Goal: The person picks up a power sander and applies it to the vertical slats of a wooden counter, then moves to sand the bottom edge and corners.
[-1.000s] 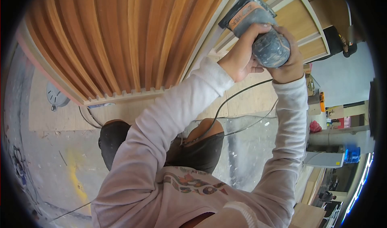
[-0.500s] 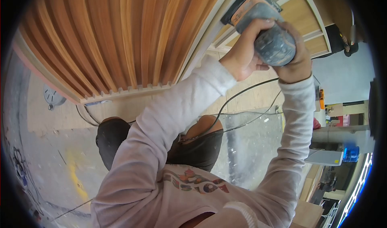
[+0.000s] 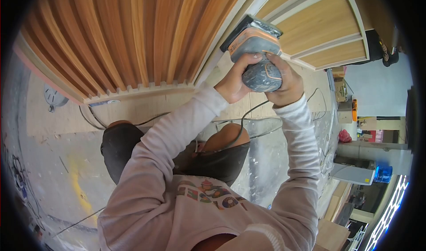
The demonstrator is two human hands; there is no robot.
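Note:
Both my hands are wrapped round a dusty grey and orange power sander. My left hand grips its near left side, thumb on top of the body. From the right, my right hand closes round the rounded rear end. The sander's flat pad lies along the pale edge strip of a slatted wooden panel. A black cord hangs from the tool and runs down over my knees.
Beyond the sander stands a framed wooden panel with pale rails. A grey round disc lies at the left. Cable trails over the floor near my knee. Far right are a blue water bottle and boxes.
The sander has slid along the panel's edge strip toward me and to the left, with both hands still on it. My arms have drawn in closer.

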